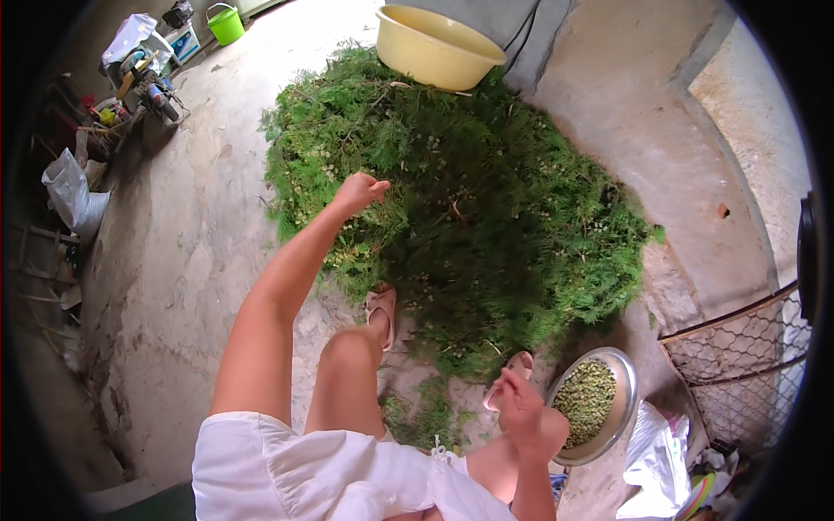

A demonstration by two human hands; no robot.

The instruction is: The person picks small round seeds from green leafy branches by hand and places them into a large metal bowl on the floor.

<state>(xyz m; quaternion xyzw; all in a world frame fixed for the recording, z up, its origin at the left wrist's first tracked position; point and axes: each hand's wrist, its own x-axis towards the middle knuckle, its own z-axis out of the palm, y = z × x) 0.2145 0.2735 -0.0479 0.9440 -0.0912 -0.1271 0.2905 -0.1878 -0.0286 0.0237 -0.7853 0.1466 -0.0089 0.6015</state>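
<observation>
A broad pile of green conifer branches (482, 163), dotted with small pale cones, lies on the floor before me. Over its left side my left hand (359, 193) is closed into a fist; I see nothing sticking out of it. My right hand (519, 400) is by my right knee, fingers bent and close together. Whether anything small is between those fingers I cannot make out. Just right of that knee, a wide metal bowl (627, 384) holds many small green and yellowish cones (586, 397).
A yellow plastic basin (436, 49) rests at the pile's far edge. Wire mesh in a frame (730, 358) and a white plastic sack (658, 462) are at right. Along the left stand a white woven sack (75, 195), clutter and a lime bucket (225, 26). My sandals (384, 312) touch the branches.
</observation>
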